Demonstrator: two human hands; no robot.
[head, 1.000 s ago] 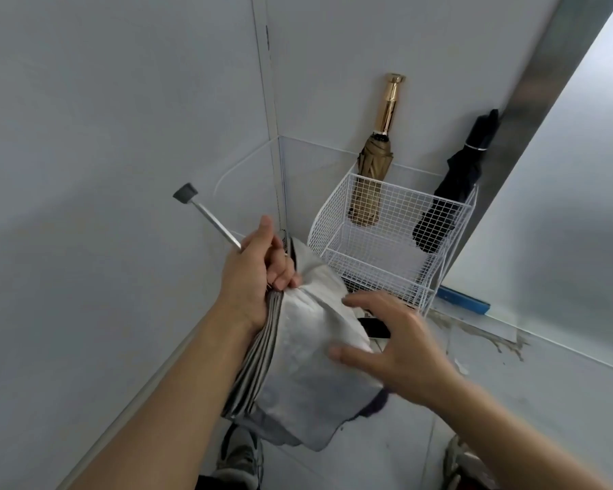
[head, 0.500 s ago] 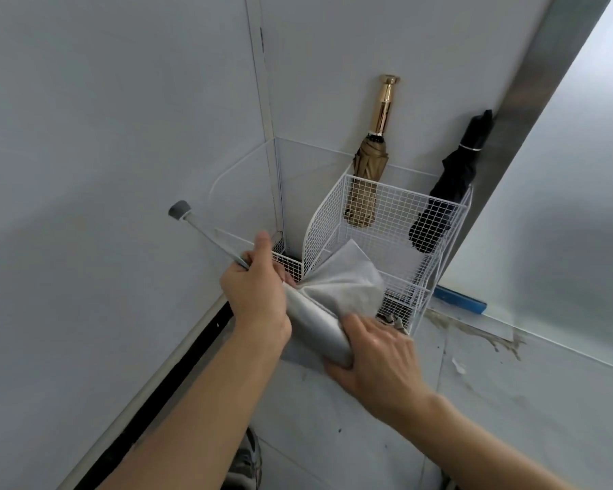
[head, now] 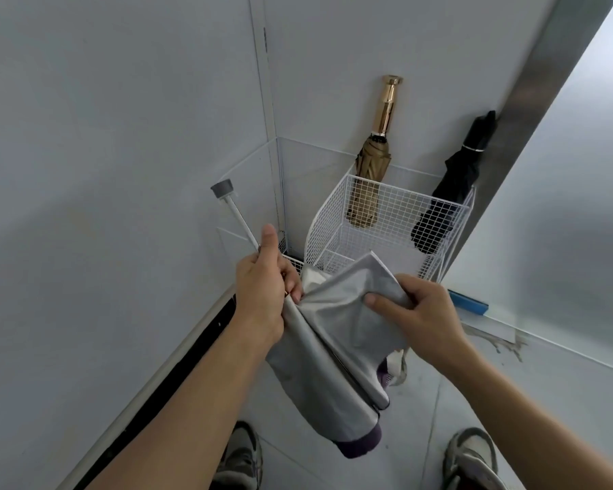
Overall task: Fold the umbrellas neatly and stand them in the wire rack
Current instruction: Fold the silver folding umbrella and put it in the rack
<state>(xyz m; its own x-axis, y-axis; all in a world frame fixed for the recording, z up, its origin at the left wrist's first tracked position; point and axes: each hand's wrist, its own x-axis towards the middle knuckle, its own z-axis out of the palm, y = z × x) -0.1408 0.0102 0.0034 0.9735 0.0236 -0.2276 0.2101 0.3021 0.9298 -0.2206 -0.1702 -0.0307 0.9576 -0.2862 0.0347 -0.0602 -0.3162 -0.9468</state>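
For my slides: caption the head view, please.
Left hand and right hand hold a grey umbrella; gold umbrella and black umbrella stand in the wire rack.

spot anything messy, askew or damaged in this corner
The silver-grey fabric umbrella, held in the left hand and right hand, hangs loose and unrolled, shaft extended. A pale streaky smear marks the floor beside the blue strip.

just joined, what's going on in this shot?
A person is part-way through folding a grey umbrella. The left hand grips it where the shaft meets the canopy, and the right hand pinches a loose canopy panel. The fabric hangs slack, not yet wrapped. The wire rack in the corner already holds a tan umbrella and a black umbrella, both standing handle up.
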